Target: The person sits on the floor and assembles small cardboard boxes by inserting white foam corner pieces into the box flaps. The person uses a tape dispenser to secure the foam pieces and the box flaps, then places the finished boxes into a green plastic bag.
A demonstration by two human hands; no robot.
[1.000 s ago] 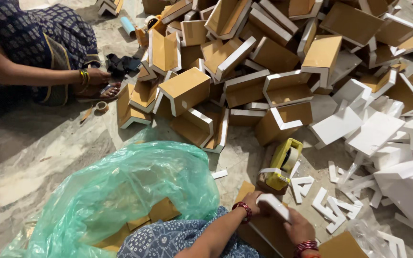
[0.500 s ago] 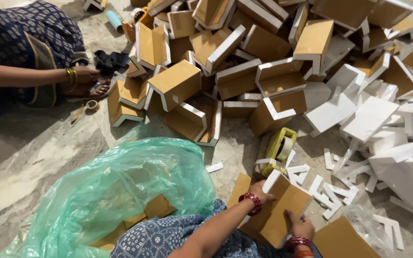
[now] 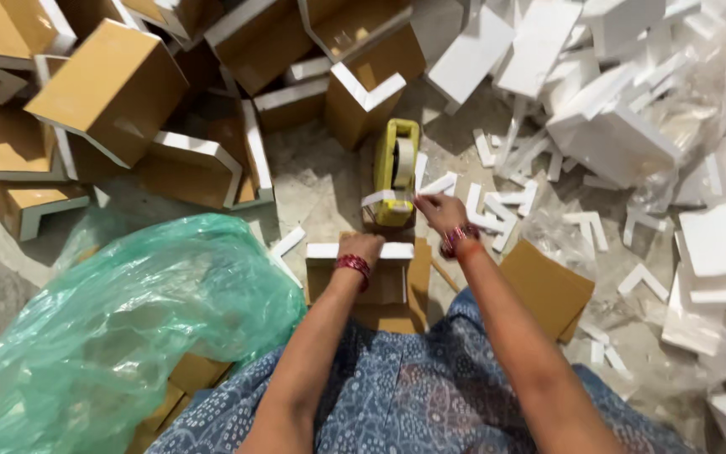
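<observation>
Just beyond the person's knees, on the concrete floor (image 3: pixel 321 189), the left hand (image 3: pixel 361 249) lies pressed flat, fingers curled down over a white foam strip (image 3: pixel 329 250) that runs along the top edge of a brown cardboard piece (image 3: pixel 384 290). The hand covers the middle of the strip, which shows on either side of it, and a red bangle sits at the wrist.

To the right of that hand and a little farther out, the right hand (image 3: pixel 440 212) reaches to the yellow tape dispenser (image 3: pixel 395 172), which stands directly ahead of the cardboard piece. Its fingertips are pinched together at the dispenser's near end, where a short length of tape (image 3: pixel 380 198) sticks out; whether they actually have hold of the tape I cannot tell. A red bangle circles this wrist too.

Right of the right hand, small white foam corner pieces (image 3: pixel 497 210) lie scattered over the floor, and farther right and ahead sits a heap of larger white foam blocks (image 3: pixel 615 139). Left of the left hand bulges a crumpled green plastic bag (image 3: pixel 128 319). Ahead of both hands, beyond the dispenser, cardboard boxes edged with foam (image 3: pixel 111 88) are piled loosely. A flat cardboard sheet (image 3: pixel 548 286) lies just right of the right forearm.
</observation>
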